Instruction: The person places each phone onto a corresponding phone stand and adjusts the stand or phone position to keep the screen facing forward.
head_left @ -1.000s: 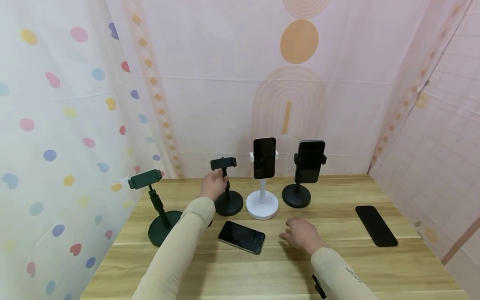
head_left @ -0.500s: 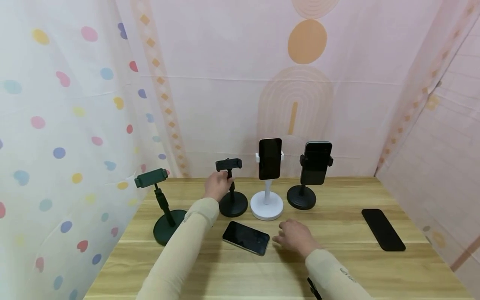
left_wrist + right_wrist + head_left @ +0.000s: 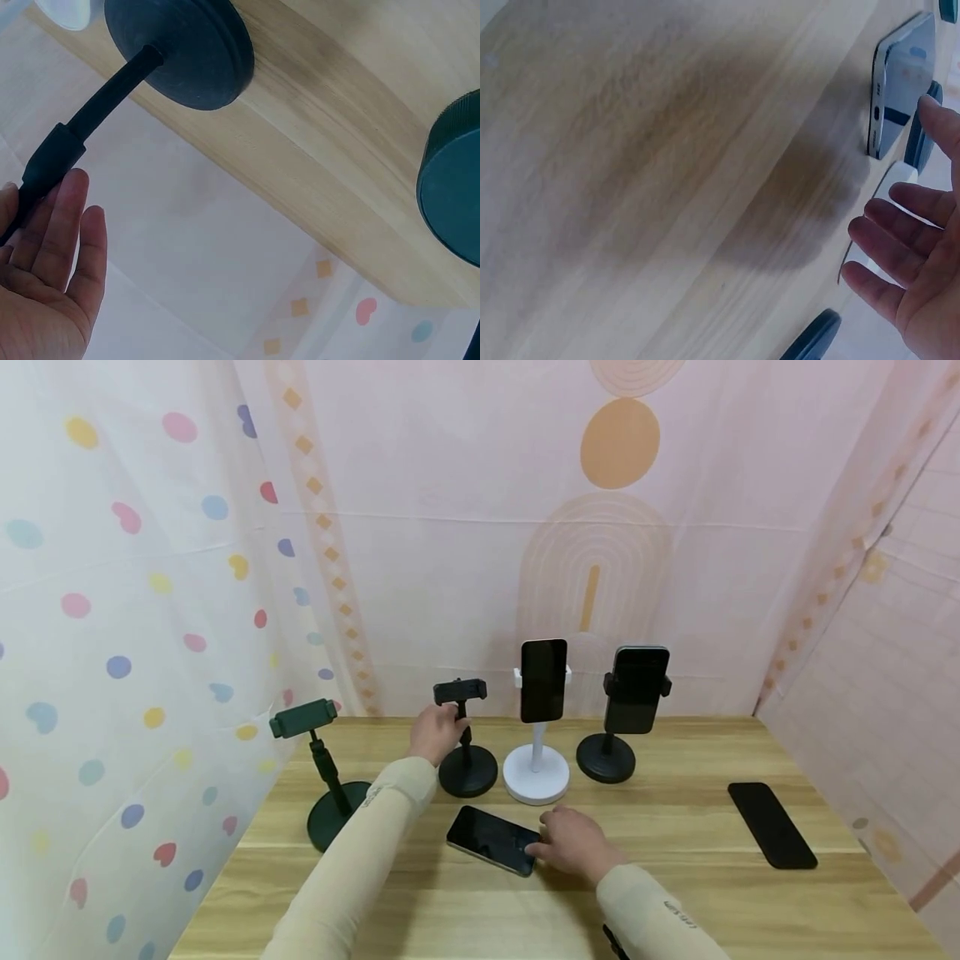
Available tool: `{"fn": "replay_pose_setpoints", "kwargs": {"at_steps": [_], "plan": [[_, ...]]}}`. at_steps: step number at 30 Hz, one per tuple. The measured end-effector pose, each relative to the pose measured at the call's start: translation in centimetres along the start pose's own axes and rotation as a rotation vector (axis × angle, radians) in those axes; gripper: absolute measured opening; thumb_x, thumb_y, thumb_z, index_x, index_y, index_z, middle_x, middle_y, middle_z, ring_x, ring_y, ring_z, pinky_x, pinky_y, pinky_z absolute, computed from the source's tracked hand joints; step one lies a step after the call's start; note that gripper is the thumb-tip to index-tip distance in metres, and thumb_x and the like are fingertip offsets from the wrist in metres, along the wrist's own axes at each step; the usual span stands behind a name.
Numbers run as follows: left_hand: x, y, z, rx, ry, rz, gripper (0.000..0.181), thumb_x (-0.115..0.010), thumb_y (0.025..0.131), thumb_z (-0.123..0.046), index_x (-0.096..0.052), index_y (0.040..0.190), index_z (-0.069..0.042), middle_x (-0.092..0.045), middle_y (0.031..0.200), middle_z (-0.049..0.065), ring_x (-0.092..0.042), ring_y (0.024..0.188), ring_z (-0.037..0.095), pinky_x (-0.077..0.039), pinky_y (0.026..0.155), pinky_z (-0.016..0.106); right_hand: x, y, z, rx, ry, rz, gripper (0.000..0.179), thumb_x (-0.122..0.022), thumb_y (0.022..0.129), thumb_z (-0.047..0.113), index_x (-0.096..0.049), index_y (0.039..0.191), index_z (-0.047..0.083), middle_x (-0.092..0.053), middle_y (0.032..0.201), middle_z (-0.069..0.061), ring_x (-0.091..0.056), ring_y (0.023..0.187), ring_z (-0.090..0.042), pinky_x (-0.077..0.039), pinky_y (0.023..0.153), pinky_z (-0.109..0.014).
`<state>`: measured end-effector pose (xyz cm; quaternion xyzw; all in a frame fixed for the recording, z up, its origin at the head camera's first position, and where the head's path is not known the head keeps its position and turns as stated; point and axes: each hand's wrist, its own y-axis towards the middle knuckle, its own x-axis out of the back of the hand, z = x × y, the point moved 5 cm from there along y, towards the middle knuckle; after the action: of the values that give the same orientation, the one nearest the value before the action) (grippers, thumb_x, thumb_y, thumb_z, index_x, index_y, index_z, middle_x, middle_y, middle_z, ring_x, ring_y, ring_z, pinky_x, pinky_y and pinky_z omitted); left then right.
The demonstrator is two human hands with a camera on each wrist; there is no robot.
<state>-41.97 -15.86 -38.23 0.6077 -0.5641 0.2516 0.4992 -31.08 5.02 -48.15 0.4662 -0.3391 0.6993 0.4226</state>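
My left hand [image 3: 435,733] holds the stem of a small black phone stand [image 3: 468,774], whose clamp carries no phone. In the left wrist view, the thumb and fingers lie on either side of the dark stem [image 3: 105,94], below its round base. A dark-screened smartphone [image 3: 489,838] lies flat on the table in front of that stand. My right hand [image 3: 576,843] is at the phone's right end, fingers extended and spread. The right wrist view shows the thumb close to the phone [image 3: 909,82]; whether they touch I cannot tell.
A white stand [image 3: 536,777] holds an upright phone [image 3: 543,682]. Right of it, another black stand [image 3: 606,760] bears a phone [image 3: 637,690]. A dark green stand [image 3: 327,767] with a bare clamp stands left. A black phone [image 3: 772,825] lies far right on the wooden table [image 3: 675,910].
My right hand has moved left across the table to the lying phone's right end. The left hand has stayed on the black stand's stem. The head view has turned slightly left.
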Motion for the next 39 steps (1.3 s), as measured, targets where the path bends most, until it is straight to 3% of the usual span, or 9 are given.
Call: {"fn": "replay_pose_setpoints", "kwargs": {"at_steps": [5, 10, 16, 30, 39], "plan": [[0.1, -0.1, 0.1, 0.002, 0.002, -0.003, 0.022, -0.069, 0.095, -0.018, -0.071, 0.081, -0.001, -0.068, 0.072, 0.009, -0.058, 0.058, 0.022, -0.048, 0.056, 0.037, -0.6, 0.4, 1.0, 0.007, 0.008, 0.011, 0.048, -0.074, 0.087, 0.045, -0.067, 0.104, 0.001, -0.060, 0.093, -0.007, -0.056, 0.083, -0.023, -0.050, 0.078, -0.043], [-0.1, 0.0, 0.0, 0.012, -0.004, 0.005, 0.022, -0.068, 0.096, -0.018, -0.071, 0.082, -0.001, -0.067, 0.071, 0.008, -0.059, 0.058, 0.022, -0.049, 0.057, 0.036, -1.2, 0.6, 1.9, 0.020, -0.028, -0.008, 0.066, -0.076, 0.083, 0.054, -0.066, 0.115, -0.003, -0.061, 0.106, -0.014, -0.059, 0.095, -0.027, -0.051, 0.083, -0.044], [-0.4, 0.1, -0.2, 0.021, -0.016, 0.018, 0.023, -0.067, 0.097, -0.018, -0.071, 0.082, -0.001, -0.066, 0.070, 0.008, -0.059, 0.059, 0.022, -0.049, 0.058, 0.036, -1.8, 0.6, 2.4, 0.027, -0.059, -0.024, 0.076, -0.078, 0.076, 0.060, -0.064, 0.117, -0.003, -0.056, 0.104, -0.012, -0.054, 0.091, -0.024, -0.051, 0.081, -0.041], [-0.6, 0.2, -0.2, 0.038, 0.001, 0.009, 0.022, -0.067, 0.096, -0.017, -0.070, 0.080, -0.001, -0.065, 0.069, 0.008, -0.058, 0.059, 0.023, -0.049, 0.060, 0.038, -2.7, 1.1, 2.7, 0.050, -0.129, -0.053, 0.076, -0.081, 0.074, 0.060, -0.064, 0.115, -0.001, -0.053, 0.098, -0.010, -0.051, 0.088, -0.023, -0.051, 0.078, -0.040], [-0.5, 0.1, -0.1, 0.077, 0.005, 0.029, 0.022, -0.067, 0.097, -0.017, -0.070, 0.083, 0.000, -0.066, 0.069, 0.008, -0.059, 0.060, 0.022, -0.050, 0.059, 0.036, -3.0, 1.3, 3.0, 0.050, -0.067, -0.058, 0.072, -0.082, 0.075, 0.054, -0.063, 0.115, -0.003, -0.051, 0.100, -0.010, -0.050, 0.091, -0.025, -0.050, 0.079, -0.041]]}}
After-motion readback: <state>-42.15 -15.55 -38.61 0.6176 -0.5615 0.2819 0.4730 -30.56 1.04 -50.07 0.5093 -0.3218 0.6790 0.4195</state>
